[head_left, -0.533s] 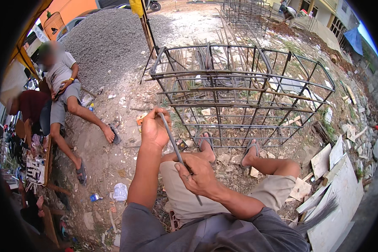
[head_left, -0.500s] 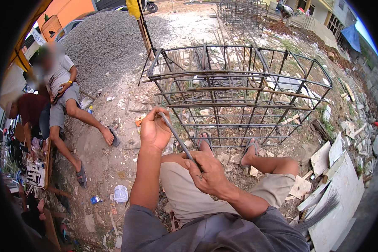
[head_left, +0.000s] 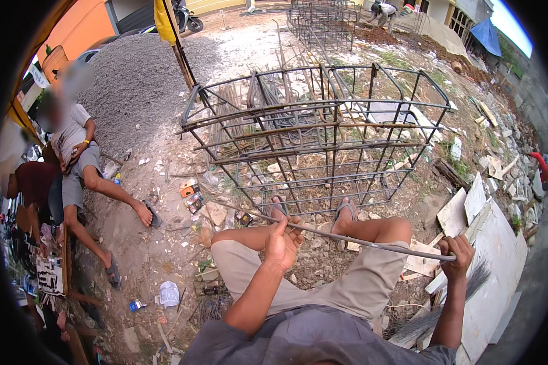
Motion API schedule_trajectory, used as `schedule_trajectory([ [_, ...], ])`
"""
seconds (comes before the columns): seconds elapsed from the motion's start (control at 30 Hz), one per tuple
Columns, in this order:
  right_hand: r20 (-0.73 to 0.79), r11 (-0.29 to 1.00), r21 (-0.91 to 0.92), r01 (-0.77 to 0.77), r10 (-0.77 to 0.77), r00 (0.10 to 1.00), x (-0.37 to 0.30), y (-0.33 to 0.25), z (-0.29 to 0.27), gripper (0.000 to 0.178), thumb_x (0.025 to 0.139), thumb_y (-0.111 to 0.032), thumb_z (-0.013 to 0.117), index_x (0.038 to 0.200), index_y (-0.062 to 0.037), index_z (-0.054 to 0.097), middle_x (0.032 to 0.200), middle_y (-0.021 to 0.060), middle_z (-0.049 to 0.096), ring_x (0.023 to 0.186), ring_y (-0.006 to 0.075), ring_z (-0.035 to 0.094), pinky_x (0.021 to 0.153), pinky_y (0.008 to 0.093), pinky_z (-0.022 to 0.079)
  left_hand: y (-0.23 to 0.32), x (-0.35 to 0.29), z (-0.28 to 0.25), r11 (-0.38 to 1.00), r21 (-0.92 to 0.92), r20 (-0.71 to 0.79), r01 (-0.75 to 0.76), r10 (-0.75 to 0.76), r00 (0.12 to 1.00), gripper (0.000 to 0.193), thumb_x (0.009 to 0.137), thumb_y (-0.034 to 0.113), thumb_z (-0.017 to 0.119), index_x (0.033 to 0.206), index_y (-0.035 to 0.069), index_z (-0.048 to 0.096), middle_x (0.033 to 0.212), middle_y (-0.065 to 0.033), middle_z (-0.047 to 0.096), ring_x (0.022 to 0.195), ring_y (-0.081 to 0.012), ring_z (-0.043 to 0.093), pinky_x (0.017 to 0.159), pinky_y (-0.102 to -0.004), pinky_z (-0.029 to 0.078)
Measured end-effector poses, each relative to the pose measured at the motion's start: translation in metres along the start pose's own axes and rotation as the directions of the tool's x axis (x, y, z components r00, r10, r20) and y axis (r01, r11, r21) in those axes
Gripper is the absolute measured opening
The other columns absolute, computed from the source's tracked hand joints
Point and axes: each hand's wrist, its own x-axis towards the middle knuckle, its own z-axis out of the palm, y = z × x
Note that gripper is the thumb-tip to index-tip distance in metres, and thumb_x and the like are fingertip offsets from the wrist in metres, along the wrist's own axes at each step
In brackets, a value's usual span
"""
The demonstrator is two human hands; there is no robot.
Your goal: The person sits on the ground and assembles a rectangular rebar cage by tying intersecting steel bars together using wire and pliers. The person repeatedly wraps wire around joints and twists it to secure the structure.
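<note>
A long thin grey steel rod [head_left: 347,239] lies across in front of my knees, and its right part looks doubled. My right hand [head_left: 457,254] is closed in a fist round its right end. Near the middle, my left hand [head_left: 282,244] pinches the rod between thumb and fingers, palm turned up. The rod's thin left end reaches out past my left hand over the rubble. Just beyond my feet stands a rebar cage [head_left: 335,143] of dark bars tied with hoops. Beside my right forearm is a fan of thin dark wires [head_left: 478,278].
White boards [head_left: 493,261] lie stacked at the right. A grey gravel heap [head_left: 143,79] rises at the far left, beside a post with yellow cloth [head_left: 165,21]. A person in grey shorts [head_left: 82,161] sits at the left. More rebar cages [head_left: 323,21] stand behind.
My right hand has moved out to the right with the rod's end, and the left hand has come down and rightward. The rod now lies crosswise instead of pointing away. My view has shifted.
</note>
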Motion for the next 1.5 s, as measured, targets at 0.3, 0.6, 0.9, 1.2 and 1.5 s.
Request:
schedule_trajectory([
  [0.3, -0.498, 0.567, -0.006, -0.823, 0.712, 0.494, -0.227, 0.187, -0.083, 0.031, 0.106, -0.025, 0.053, 0.116, -0.0023, 0.071, 0.113, 0.0124, 0.072, 0.102, 0.0251, 0.068, 0.086, 0.0343, 0.053, -0.097, -0.124, 0.125, 0.826, 0.537, 0.625, 0.169, -0.525, 0.578, 0.04, 0.107, 0.036, 0.048, 0.135, 0.009, 0.055, 0.133, -0.0073, 0.061, 0.101, -0.0152, 0.07, 0.07, -0.0226, 0.056],
  [0.6, -0.83, 0.363, -0.156, -0.919, 0.457, 0.321, -0.297, 0.203, -0.171, 0.034, 0.103, -0.034, 0.056, 0.11, -0.0067, 0.075, 0.103, 0.0162, 0.074, 0.094, 0.0308, 0.07, 0.075, 0.0396, 0.054, -0.18, -0.138, 0.194, 0.801, 0.592, 0.758, 0.088, -0.591, 0.275, 0.05, 0.106, 0.046, 0.046, 0.134, 0.005, 0.055, 0.117, -0.0067, 0.063, 0.082, -0.0124, 0.069, 0.061, -0.0234, 0.052],
  [0.9, -0.76, 0.46, -0.105, -0.882, 0.535, 0.369, -0.226, 0.123, -0.127, 0.031, 0.102, -0.03, 0.058, 0.105, -0.0044, 0.074, 0.099, 0.0171, 0.073, 0.088, 0.0312, 0.069, 0.073, 0.0401, 0.054, -0.199, -0.132, 0.238, 0.829, 0.558, 0.799, -0.038, -0.525, 0.293, 0.048, 0.106, 0.042, 0.045, 0.123, -0.002, 0.055, 0.116, -0.0132, 0.067, 0.074, -0.0198, 0.071, 0.057, -0.0325, 0.054],
  [1.2, -0.665, 0.493, -0.135, -0.859, 0.598, 0.448, -0.217, 0.064, -0.129, 0.028, 0.101, -0.026, 0.059, 0.1, -0.0021, 0.074, 0.096, 0.018, 0.073, 0.083, 0.0315, 0.069, 0.07, 0.0407, 0.055, -0.188, -0.103, 0.251, 0.824, 0.56, 0.777, -0.083, -0.488, 0.398, 0.041, 0.105, 0.042, 0.047, 0.109, 0.002, 0.057, 0.095, -0.0079, 0.068, 0.073, -0.0165, 0.068, 0.06, -0.0314, 0.051],
  [1.5, -0.517, 0.541, -0.167, -0.824, 0.664, 0.541, -0.231, -0.001, -0.117, 0.026, 0.1, -0.022, 0.061, 0.095, 0.0002, 0.074, 0.092, 0.0189, 0.072, 0.078, 0.0319, 0.069, 0.067, 0.0412, 0.056, -0.145, -0.036, 0.239, 0.94, 0.338, 0.699, -0.051, -0.214, 0.682, 0.047, 0.103, 0.048, 0.049, 0.092, 0.003, 0.057, 0.072, -0.0045, 0.061, 0.059, -0.013, 0.062, 0.05, -0.0276, 0.05],
])
